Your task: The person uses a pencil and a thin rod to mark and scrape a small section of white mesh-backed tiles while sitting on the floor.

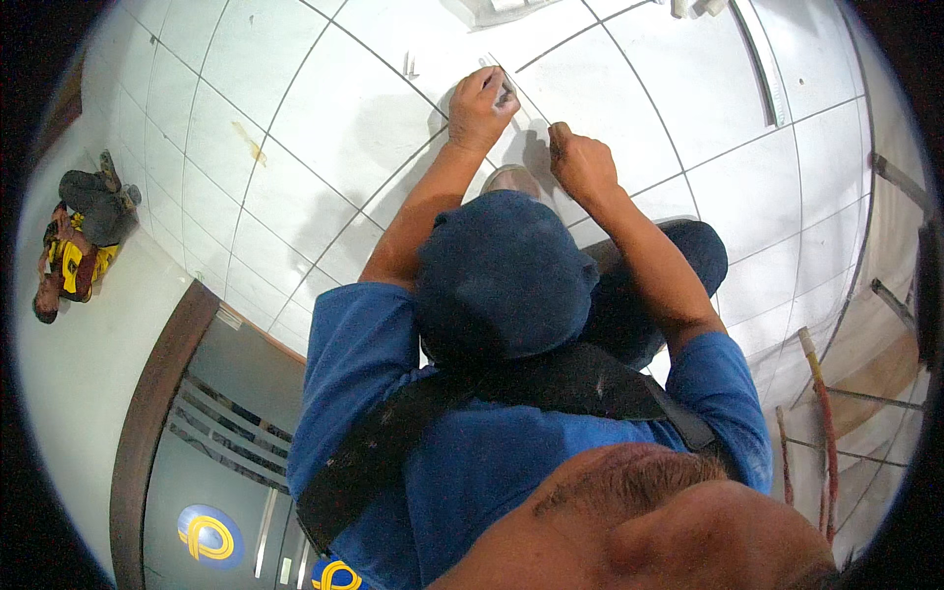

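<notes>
My left hand (483,110) is curled around a small pale and dark thing (504,96), mostly hidden by the fingers, low over the white tiled floor (627,96). To its right, my right hand (584,161) is closed into a fist with the thumb on top. Whether anything is inside it cannot be told. A thin straight line or strip (527,96) runs between the two hands; what it is stays unclear in the glare. Below the hands, the pale toe of a shoe (512,179) shows beyond my raised knee (509,273) in dark blue cloth.
Two small pale pieces (411,65) lie left of my hands. A long pale strip (763,66) is on the floor at upper right. Red poles (822,413) stand at right. Another person (77,236) sits by the left wall, near a glass door (221,428).
</notes>
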Motion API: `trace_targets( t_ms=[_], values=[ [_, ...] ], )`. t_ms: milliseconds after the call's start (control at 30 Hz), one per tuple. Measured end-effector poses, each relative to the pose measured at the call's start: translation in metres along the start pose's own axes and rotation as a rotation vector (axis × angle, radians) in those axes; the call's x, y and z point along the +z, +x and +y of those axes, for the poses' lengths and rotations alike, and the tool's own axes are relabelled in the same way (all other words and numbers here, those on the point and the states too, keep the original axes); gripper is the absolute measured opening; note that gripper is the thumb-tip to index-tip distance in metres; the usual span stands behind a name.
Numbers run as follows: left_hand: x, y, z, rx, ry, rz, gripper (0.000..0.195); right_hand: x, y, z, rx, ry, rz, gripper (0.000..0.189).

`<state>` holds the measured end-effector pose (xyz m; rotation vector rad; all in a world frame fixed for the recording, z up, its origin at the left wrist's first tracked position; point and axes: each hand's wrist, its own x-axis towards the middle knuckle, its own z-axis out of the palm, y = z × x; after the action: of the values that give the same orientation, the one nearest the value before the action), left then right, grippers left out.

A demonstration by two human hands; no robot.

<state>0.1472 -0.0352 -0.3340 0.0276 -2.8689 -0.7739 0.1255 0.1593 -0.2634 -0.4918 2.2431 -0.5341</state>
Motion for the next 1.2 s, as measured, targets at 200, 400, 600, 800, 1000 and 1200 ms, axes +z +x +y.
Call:
trace_targets(
  t_ms=[200,400,600,800,1000,1200],
  values=[
    [0.006,0.008,0.006,0.033,-0.019,0.038,0.042,0.004,0.053,-0.009,-0.112,0.006,0.205,0.021],
    [0.000,0.004,-0.002,0.021,0.023,0.089,0.040,-0.001,0.000,-0.002,-0.012,-0.013,0.018,0.020],
    [0.010,0.008,0.001,0.062,0.005,0.061,0.041,0.004,0.050,-0.009,-0.136,0.006,0.237,0.021],
    [0.008,0.001,-0.006,0.057,0.040,0.093,0.041,0.002,-0.001,0.001,0.037,-0.027,0.023,0.021],
    [0.010,0.007,-0.001,0.038,-0.007,0.062,0.041,0.004,0.054,-0.013,-0.095,-0.009,0.210,0.020],
    [0.014,-0.008,0.018,0.105,-0.078,-0.005,0.043,0.004,0.030,0.000,0.012,-0.024,0.165,0.021]
  ],
)
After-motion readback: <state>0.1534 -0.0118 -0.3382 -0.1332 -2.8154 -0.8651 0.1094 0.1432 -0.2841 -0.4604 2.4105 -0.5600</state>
